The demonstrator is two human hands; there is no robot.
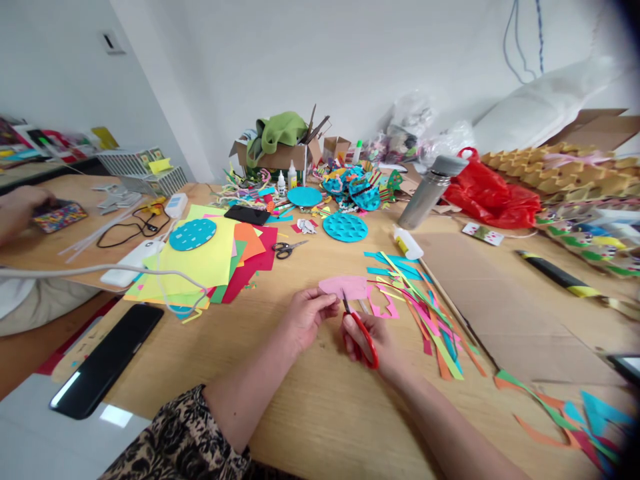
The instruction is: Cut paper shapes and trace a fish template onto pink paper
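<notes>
My left hand (307,317) pinches the lower left edge of a piece of pink paper (356,287). In my right hand (367,343) is a pair of red-handled scissors (370,347), its blades pointing up and meeting the paper near its middle. Both hands are just above the wooden table (295,413). Right beside the paper lie pink paper offcuts (387,308) and several long coloured paper strips (440,327).
Black scissors (285,249), coloured sheets (210,257) and a blue disc (345,227) lie beyond my hands. A steel bottle (427,193) and a cardboard sheet (500,300) are to the right. A phone (107,360) and another person's hand (25,207) are at left.
</notes>
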